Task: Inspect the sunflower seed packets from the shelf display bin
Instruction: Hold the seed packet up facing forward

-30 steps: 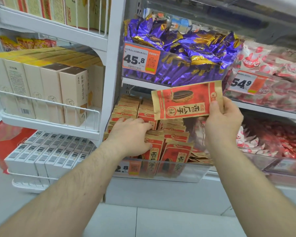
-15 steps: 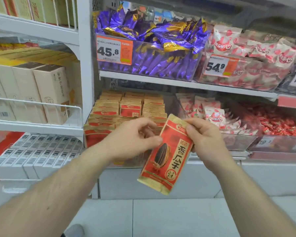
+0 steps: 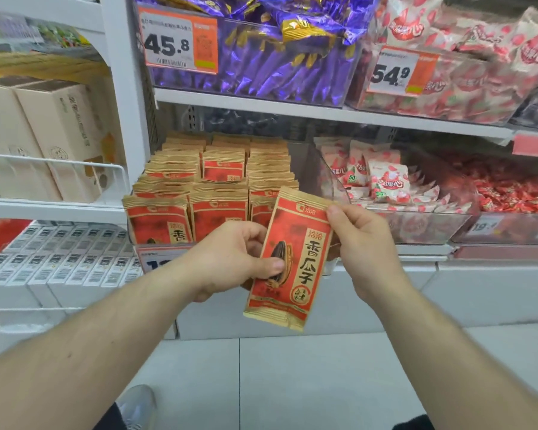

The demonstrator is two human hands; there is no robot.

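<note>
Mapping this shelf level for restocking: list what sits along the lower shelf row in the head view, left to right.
Beige cartons → sunflower seed packets in the bin → white-and-pink strawberry-print bags → small red wrapped candies.

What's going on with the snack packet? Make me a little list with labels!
held item: sunflower seed packet, red and tan, nearly upright, front facing the camera
left hand: grips the packet's left edge, thumb on the front
right hand: pinches the top right corner
bin behind: display bin with rows of matching packets
shelf above: purple candies, price tag reading 45.8
</note>
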